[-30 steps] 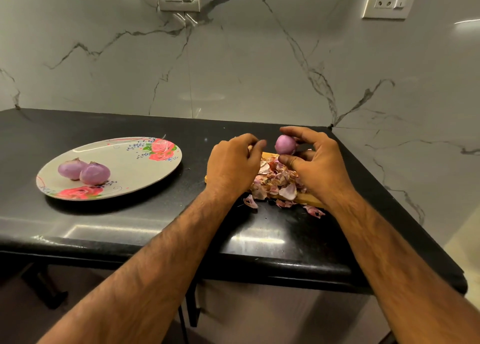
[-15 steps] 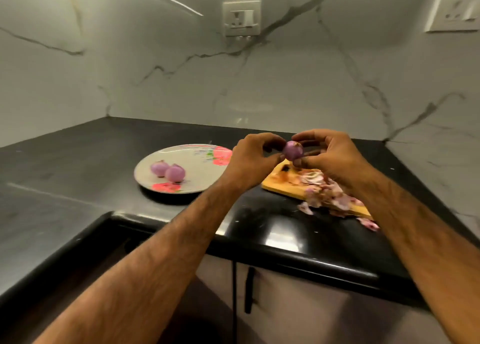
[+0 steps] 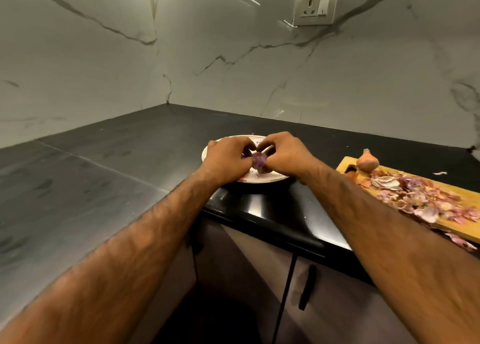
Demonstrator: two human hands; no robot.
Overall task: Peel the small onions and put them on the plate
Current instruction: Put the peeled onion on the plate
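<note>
A small peeled purple onion is held between the fingertips of my left hand and my right hand, just above the floral plate. Both hands pinch it and cover most of the plate, so the two peeled onions seen there earlier are hidden. One unpeeled brown onion sits at the far end of the wooden cutting board on the right.
A heap of onion skins covers the board, and a few lie on the black counter beside it. The counter turns a corner at the left. Cabinet doors are below the counter edge. A wall socket sits above.
Both hands carried the peeled onion left from over the cutting board to above the plate. The view swung left, so the board now lies at the right.
</note>
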